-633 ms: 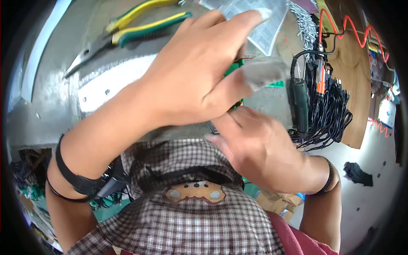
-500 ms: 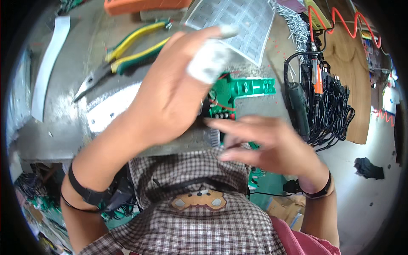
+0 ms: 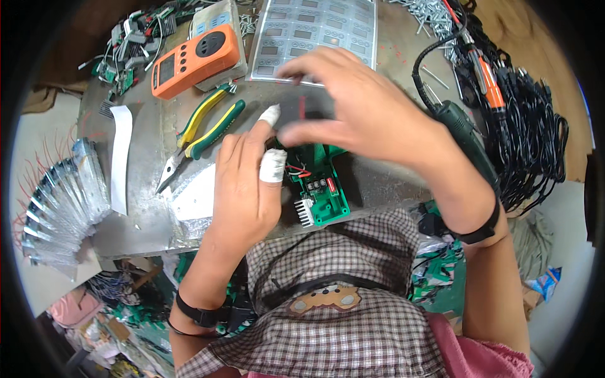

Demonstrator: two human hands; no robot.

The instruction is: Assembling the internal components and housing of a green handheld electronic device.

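The green casing (image 3: 339,193) (wired inside) lies open, face-up.

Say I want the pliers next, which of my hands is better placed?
Probably your left hand: it lies close to the pliers, on the same side of the green housing. Your right hand is farther off, though open.

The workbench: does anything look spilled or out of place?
Possibly: silvery screws lie loosely heaped at the back right, some strayed, and red crumbs dot the workbench, as if spilled. The green housing shows no clear damage.
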